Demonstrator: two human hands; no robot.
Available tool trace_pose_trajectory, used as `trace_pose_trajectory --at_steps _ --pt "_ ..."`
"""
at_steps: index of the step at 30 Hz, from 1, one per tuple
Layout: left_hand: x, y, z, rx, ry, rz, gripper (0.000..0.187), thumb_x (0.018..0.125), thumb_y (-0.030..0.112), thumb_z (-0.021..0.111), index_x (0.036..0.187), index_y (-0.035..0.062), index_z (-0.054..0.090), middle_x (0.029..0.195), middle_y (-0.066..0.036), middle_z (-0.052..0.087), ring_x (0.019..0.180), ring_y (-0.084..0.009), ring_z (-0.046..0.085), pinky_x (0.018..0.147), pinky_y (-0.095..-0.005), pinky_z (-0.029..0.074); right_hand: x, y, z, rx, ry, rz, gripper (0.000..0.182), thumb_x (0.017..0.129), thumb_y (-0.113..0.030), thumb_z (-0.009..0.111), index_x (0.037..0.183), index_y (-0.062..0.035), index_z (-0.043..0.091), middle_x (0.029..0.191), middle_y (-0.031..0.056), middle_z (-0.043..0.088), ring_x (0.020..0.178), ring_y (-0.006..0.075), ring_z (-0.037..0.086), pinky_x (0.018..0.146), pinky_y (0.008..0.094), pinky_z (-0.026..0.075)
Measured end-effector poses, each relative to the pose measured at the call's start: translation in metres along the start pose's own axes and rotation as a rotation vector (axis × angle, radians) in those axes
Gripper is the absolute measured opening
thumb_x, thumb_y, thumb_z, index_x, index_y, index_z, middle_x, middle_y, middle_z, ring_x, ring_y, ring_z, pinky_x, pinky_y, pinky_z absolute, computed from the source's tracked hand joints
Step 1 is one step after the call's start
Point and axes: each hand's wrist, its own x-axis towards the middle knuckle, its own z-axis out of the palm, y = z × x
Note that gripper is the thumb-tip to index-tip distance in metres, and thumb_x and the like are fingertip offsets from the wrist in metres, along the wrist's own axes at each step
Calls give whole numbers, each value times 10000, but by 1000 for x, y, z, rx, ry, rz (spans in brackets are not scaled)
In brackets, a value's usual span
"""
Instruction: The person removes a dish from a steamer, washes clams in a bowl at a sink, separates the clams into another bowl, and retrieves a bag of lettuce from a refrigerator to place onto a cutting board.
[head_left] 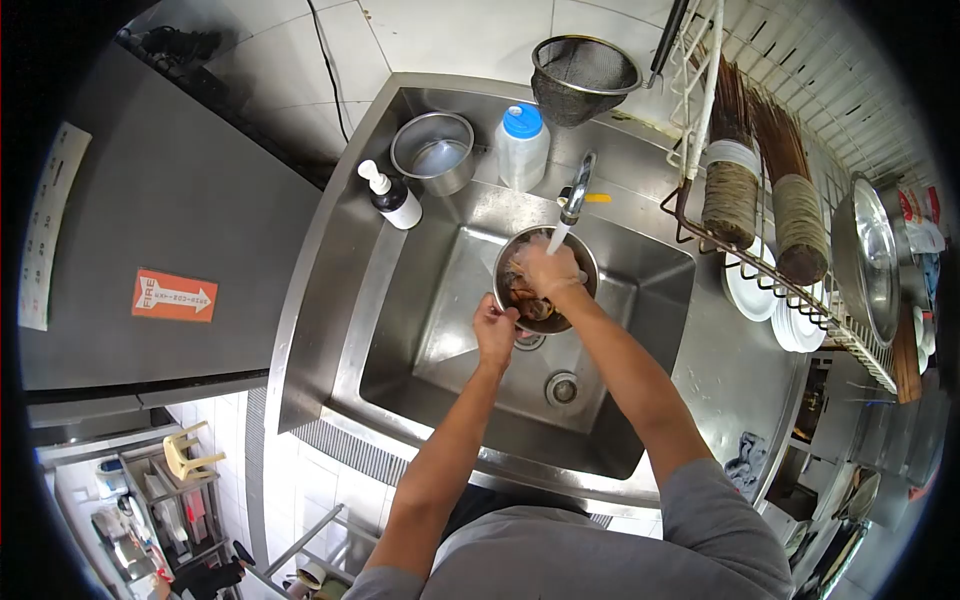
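A round metal bowl (593, 262) is held over the sink basin (430, 350), with brownish, wet pieces (530, 300) inside whose kind I cannot make out. My left hand (495, 328) grips its near-left rim, fingers closed around the edge. Inside the bowl is my right hand (550, 270), touching the contents; its fingers are blurred and partly hidden. Water runs from the faucet (577, 190) onto this hand and into the bowl.
Behind the basin stand a pump bottle (395, 200), a metal pot (433, 155), a blue-capped container (522, 148) and a mesh strainer (585, 80). At right, a wire rack (690, 200) holds two bundled brushes (797, 215) above white plates (750, 285). A drain (562, 388) lies in the basin floor.
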Motion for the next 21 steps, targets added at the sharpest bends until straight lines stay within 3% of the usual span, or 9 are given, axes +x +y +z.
trace_pose_trajectory --at_steps 2,4,8,10,11,13,14,16,21 --pt "2 0 0 -3 2 4 168 785 -73 547 798 72 463 755 -83 621 621 -195 677 463 -338 605 -3 -1 -4 187 3 158 259 900 -235 547 1055 -71 674 1094 264 667 991 451 658 874 497 538" --pt "3 -2 0 -8 5 5 173 788 -72 551 799 75 460 756 -80 619 618 -193 675 458 -335 603 -1 13 1 -234 39 -319 246 903 -222 533 1009 -40 660 1025 264 679 964 452 661 854 499 541" --pt "6 -6 3 -5 -6 -2 187 788 -71 555 790 79 444 773 -72 603 613 -188 662 459 -335 609 0 18 5 -222 64 -262 254 901 -222 532 945 -2 649 938 258 688 920 437 677 823 505 544" --pt "6 -7 6 -21 2 -2 193 786 -71 557 783 81 438 774 -69 594 604 -183 652 460 -336 610 3 20 8 -354 -11 -226 212 889 -277 603 1015 -137 698 1049 175 676 936 415 663 817 511 545" --pt "7 -7 7 -11 0 -7 202 786 -74 557 772 81 427 754 -48 559 599 -149 613 459 -333 609 4 22 9 -355 -13 -228 212 889 -277 603 1015 -137 698 1049 175 676 936 415 663 817 511 545" --pt "6 -5 8 -1 -2 -14 211 786 -76 556 760 80 416 735 -26 524 594 -116 573 458 -331 608 3 23 5 -121 -21 43 248 912 -313 592 1015 -110 690 1034 189 685 921 401 668 811 489 546" --pt "6 -4 9 3 -2 -14 211 784 -76 559 761 80 418 738 -27 523 596 -116 569 460 -332 609 2 25 2 -122 -21 44 248 912 -313 592 1015 -110 690 1034 189 685 921 401 668 811 489 546" --pt "8 -4 11 3 0 -14 211 783 -75 561 762 80 419 741 -28 522 598 -116 564 463 -334 610 0 28 -8 -107 70 -222 251 920 -287 605 1031 -85 703 992 202 694 897 383 677 797 456 545" --pt "10 -5 8 13 10 -54 186 775 -73 554 782 77 444 752 -61 568 608 -165 619 453 -343 599 -14 30 -49 196 232 -375 218 876 -178 667 1035 -40 725 924 190 699 834 380 679 757 435 533"
